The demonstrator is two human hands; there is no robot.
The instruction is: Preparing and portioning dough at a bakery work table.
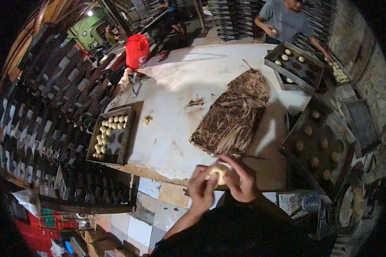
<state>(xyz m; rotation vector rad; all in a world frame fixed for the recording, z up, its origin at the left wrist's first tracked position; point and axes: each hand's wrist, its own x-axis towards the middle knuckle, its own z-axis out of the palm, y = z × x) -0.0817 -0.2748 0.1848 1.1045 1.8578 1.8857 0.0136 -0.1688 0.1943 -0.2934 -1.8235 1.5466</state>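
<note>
At the lower middle of the head view, my left hand [203,186] and my right hand [242,182] are closed round a pale dough ball [218,173] at the table's near edge. My thumbs press into the dough. Just beyond them a dark brown, streaked slab or sheet [229,115] lies on the white tabletop [163,107]; I cannot tell what it is made of. A tray [128,128] of pale dough balls stands at the table's left edge. Dark trays [296,171] with spaced dough balls are at the right.
A co-worker [283,21] at the back right holds dough by stacked trays [313,64]. A red bag [136,51] stands at the back left. Tall dark stacks [43,107] line the left. A clear jug [309,202] sits near my right. Other people are farther back.
</note>
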